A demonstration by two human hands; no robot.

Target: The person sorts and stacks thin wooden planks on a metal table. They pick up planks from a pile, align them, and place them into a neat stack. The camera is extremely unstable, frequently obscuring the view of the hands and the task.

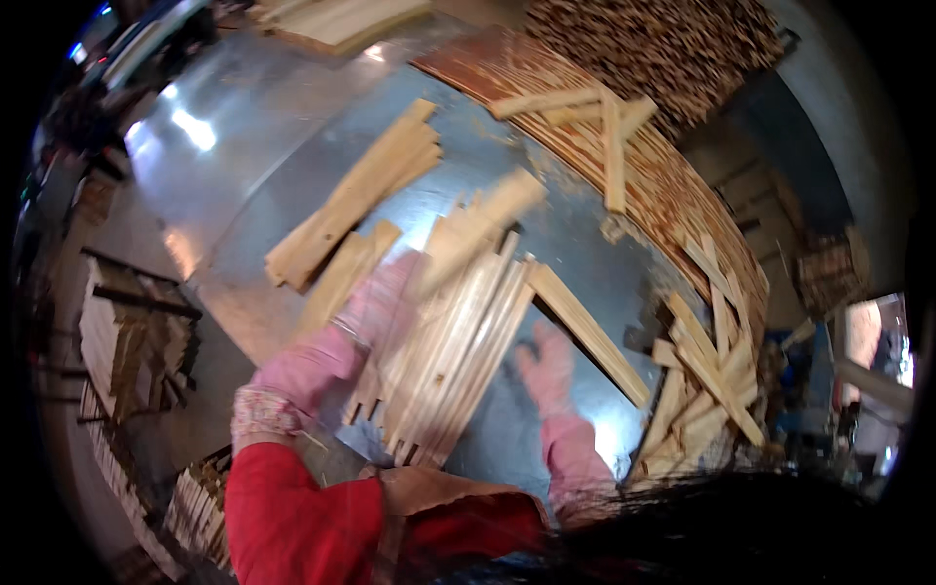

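Note:
My left hand (395, 285), pink-covered and smeared by motion, grips the near end of a pale wooden slat (492, 222). That slat is blurred and slants up to the right above a row of slats (463, 356) lying side by side in front of me. My right hand (546, 366) is just right of the row, over the metal tabletop (507, 424), with thumb and fingers apart and nothing in it. Beyond it, a single slat (590, 336) lies slantwise. Left of the row are a loose slat (346, 273) and a small pile of slats (351, 200).
A worn brown board (575, 127) curves along the table's far right side, with crossed wood pieces (612, 146) on it. A heap of offcuts (702, 390) lies at the right. Stacked wood (653, 49) stands behind; a wood-loaded rack (136, 341) stands left.

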